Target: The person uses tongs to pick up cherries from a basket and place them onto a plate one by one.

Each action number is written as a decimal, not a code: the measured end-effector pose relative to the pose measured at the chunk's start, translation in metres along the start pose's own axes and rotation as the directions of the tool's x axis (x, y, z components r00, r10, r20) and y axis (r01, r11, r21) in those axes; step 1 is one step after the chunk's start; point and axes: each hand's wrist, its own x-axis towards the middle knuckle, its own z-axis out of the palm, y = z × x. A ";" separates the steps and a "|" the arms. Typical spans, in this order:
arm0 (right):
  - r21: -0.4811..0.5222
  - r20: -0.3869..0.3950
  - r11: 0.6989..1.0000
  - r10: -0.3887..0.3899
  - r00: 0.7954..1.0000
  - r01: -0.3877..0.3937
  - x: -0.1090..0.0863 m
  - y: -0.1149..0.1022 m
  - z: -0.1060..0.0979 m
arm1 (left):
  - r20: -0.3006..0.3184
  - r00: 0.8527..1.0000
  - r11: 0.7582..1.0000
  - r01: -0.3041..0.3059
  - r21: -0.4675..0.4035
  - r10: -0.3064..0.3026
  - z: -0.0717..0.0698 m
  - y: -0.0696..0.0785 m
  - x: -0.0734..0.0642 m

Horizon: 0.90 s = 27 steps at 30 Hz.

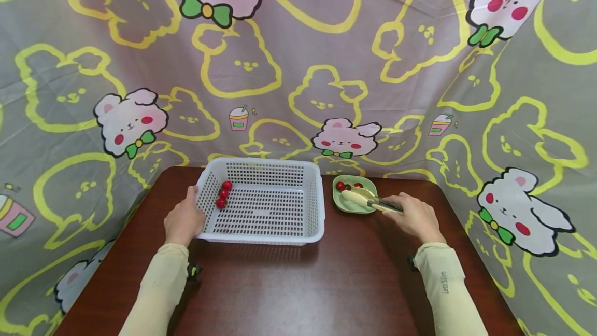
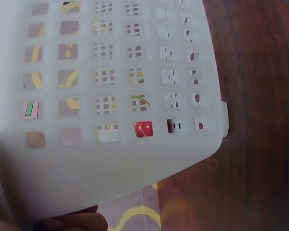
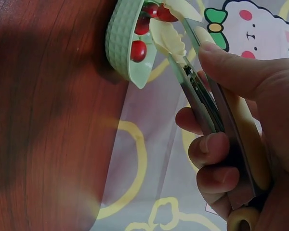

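My left hand (image 1: 185, 218) grips the left side of a white plastic basket (image 1: 261, 239). Through the basket's perforated wall (image 2: 82, 166) a patch of red shows in the left wrist view, where only part of that hand is visible. Inside the basket, several red cherry tomatoes (image 1: 224, 193) lie in a row near the left wall. My right hand (image 1: 416, 215) holds a pair of tongs (image 3: 226, 120) with cream-coloured tips. The tips are spread apart above a small green dish (image 1: 353, 208), among more cherry tomatoes (image 3: 138, 51).
Both the basket and the dish stand toward the back of a dark brown wooden table (image 1: 298, 289). A grey curtain (image 1: 280, 56) with cartoon animals hangs close behind the table and along both sides.
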 end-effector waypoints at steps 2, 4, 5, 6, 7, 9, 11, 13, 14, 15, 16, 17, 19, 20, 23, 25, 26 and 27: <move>-0.004 0.003 1.000 -0.002 1.000 0.002 0.000 0.000 0.000 | 0.001 1.000 1.000 0.000 -0.005 0.000 0.001 0.000 0.000; -0.008 0.005 1.000 -0.005 1.000 0.005 0.000 0.000 0.001 | -0.002 1.000 1.000 0.000 -0.006 0.000 0.000 0.001 0.000; -0.009 0.007 1.000 -0.005 1.000 0.005 0.000 0.000 0.001 | -0.004 1.000 1.000 -0.001 -0.006 0.001 0.000 0.001 0.000; -0.011 0.008 1.000 -0.006 1.000 0.006 0.000 0.000 0.001 | -0.004 1.000 1.000 -0.001 -0.005 0.001 0.000 0.001 0.000; -0.013 0.010 1.000 -0.006 1.000 0.006 -0.001 0.000 0.001 | -0.005 1.000 1.000 -0.002 -0.004 0.002 0.000 0.001 0.000; -0.016 0.016 1.000 -0.006 1.000 0.006 -0.001 0.000 0.002 | -0.005 1.000 1.000 -0.004 -0.005 0.004 -0.001 0.001 0.001; -0.019 0.020 1.000 -0.003 1.000 0.004 -0.001 0.000 0.003 | -0.003 1.000 1.000 -0.005 -0.006 0.005 -0.001 0.001 0.001; -0.025 0.024 1.000 -0.001 1.000 0.001 -0.001 0.000 0.003 | -0.002 1.000 1.000 -0.006 -0.007 0.006 0.000 0.000 0.001; -0.026 0.026 1.000 0.000 1.000 0.001 -0.001 0.000 0.004 | -0.003 1.000 1.000 -0.006 -0.007 0.006 0.000 0.000 0.002; -0.028 0.027 1.000 0.001 1.000 0.000 -0.001 0.000 0.004 | -0.003 1.000 1.000 -0.005 -0.006 0.005 0.000 0.000 0.002; -0.030 0.029 1.000 0.002 1.000 -0.001 -0.001 0.000 0.004 | -0.004 1.000 1.000 -0.005 -0.006 0.005 0.000 0.000 0.001; -0.032 0.030 0.999 0.002 1.000 -0.001 -0.001 0.000 0.005 | -0.004 1.000 1.000 -0.005 -0.006 0.005 0.000 -0.001 0.001; -0.035 0.031 0.999 0.000 1.000 0.001 -0.001 -0.001 0.005 | -0.002 1.000 1.000 -0.002 -0.006 0.002 0.000 -0.001 0.000; -0.034 0.032 0.999 -0.001 1.000 0.002 -0.001 -0.001 0.005 | -0.001 1.000 1.000 -0.001 -0.005 0.001 0.000 -0.001 0.000; -0.030 0.032 1.000 0.003 0.999 -0.002 -0.001 -0.001 0.006 | 0.004 1.000 1.000 -0.001 -0.005 0.001 0.000 -0.001 -0.001; -0.025 0.026 1.000 0.009 1.000 -0.008 -0.001 0.000 0.005 | 0.001 1.000 1.000 -0.005 -0.003 0.005 0.000 -0.001 -0.001; -0.022 0.022 1.000 0.012 1.000 -0.012 -0.001 0.000 0.005 | -0.003 1.000 1.000 -0.008 -0.002 0.008 -0.001 -0.001 -0.001; -0.019 0.018 1.000 0.016 1.000 -0.015 -0.001 0.000 0.004 | -0.007 1.000 1.000 -0.010 -0.002 0.010 -0.001 -0.001 -0.001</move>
